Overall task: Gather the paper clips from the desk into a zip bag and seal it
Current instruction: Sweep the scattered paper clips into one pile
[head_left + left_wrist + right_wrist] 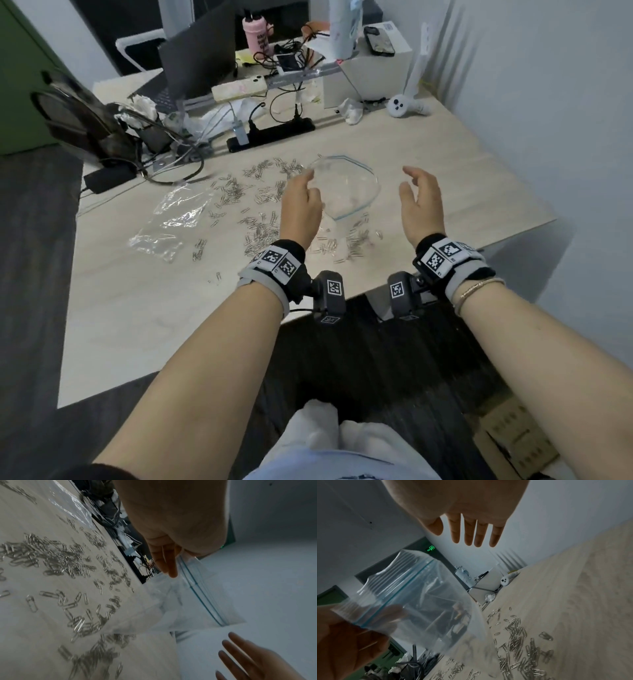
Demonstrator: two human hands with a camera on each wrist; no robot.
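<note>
A clear zip bag [352, 192] with a blue zip strip is lifted off the pale wooden desk [462, 192], its mouth open. My left hand [303, 195] pinches the bag's rim on its left side; the thumb shows through the plastic in the right wrist view, where the bag [419, 601] fills the left half. My right hand [418, 195] hovers to the right of the bag with straight, spread fingers [469, 534] and touches nothing. Several silver paper clips [260, 192] lie scattered over the desk to the left of and below the bag; they also appear as paper clips [68, 563] under my left hand.
A crumpled clear wrapper [171, 219] lies left of the clips. Behind them are a black power strip [270, 133], tangled cables [171, 161], a laptop [198, 65], a white box [370, 72] and a white controller [404, 106]. A wall runs along the desk's right.
</note>
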